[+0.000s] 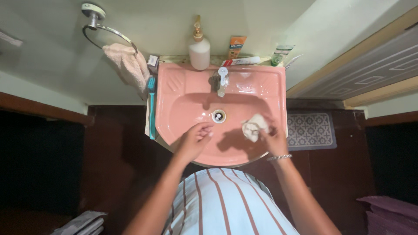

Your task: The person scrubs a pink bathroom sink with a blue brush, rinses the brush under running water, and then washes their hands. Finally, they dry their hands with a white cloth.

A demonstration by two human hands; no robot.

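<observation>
**tilefan:** Where's this at? Looks like the basin wipe-down is mid-way: right hand (273, 138) is closed round a scrunched pale cloth (254, 127), pressed on the inside wall of the pink sink (174, 93). Left hand (193, 140) is empty, fingers loosely curled, resting on the near slope.

**suds_ok:** Agreed. Cloth sits at the right hand's fingertips, well apart from the left. I'd guess the next pass needs a sweep toward the drain (219, 115), which lies just beyond both hands, between them. Farther still is the tap (222, 80), then the soap pump bottle (199, 48).
</observation>
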